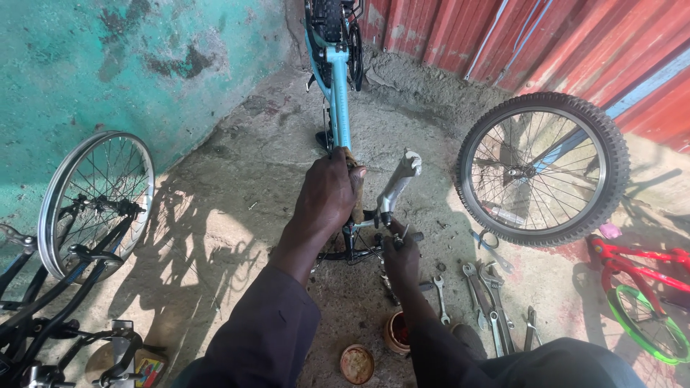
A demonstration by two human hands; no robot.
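left hand [327, 194]: clenched round the light-blue bike frame [338, 86], gripping the tube with a brown rag [355, 188] pressed under the fingers
right hand [401, 260]: down at the frame's lower end, closed on a small tool by the silver crank arm [399, 182]; what tool exactly, cannot tell
frame position: lies along the concrete floor [230, 187], running from the hands up toward the far corner; knobby tyre [329, 18] at its far end
crank arm: sticks up tilted, just beside the left hand
ground tools: spanners [480, 287] and pliers [530, 327] spread right of the right forearm
tin + lid: small round tin [397, 332] by the right wrist, its lid [357, 363] near, apart
loose wheel [543, 169]: tyred, leaning at the red corrugated wall [546, 36]
left side: bare rim [97, 201] and dark bike parts against the teal wall [108, 65]
right edge: red kids' bike [647, 287], green rim
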